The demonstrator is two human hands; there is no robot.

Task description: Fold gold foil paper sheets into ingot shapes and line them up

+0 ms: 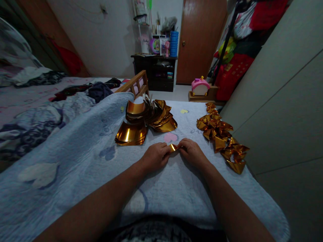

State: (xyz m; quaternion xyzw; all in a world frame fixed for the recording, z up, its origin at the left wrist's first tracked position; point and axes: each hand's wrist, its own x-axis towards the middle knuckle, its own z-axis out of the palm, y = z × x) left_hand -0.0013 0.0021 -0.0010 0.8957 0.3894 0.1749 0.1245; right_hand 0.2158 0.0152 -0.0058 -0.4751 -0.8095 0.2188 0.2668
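A small folded piece of gold foil paper (pixel 173 148) is held between my two hands, just above the blue quilt. My left hand (pixel 156 155) grips its left end with closed fingers. At the other end, my right hand (pixel 191 150) pinches the paper. Much of the piece is hidden behind the fingers. Beyond my left hand lies a stack of flat gold foil sheets (pixel 132 131), with a fanned, curled pile of gold foil sheets (pixel 163 117) beside it. To the right of my right hand, several folded gold paper shapes (pixel 219 129) lie in a row.
The light blue quilt (pixel 106 171) covers the surface under my hands. A wooden rail (pixel 133 84) stands past its far edge, near a dark cabinet (pixel 155 67). Crumpled clothes (pixel 98 90) lie to the left. A pale cupboard (pixel 282 111) closes off the right side.
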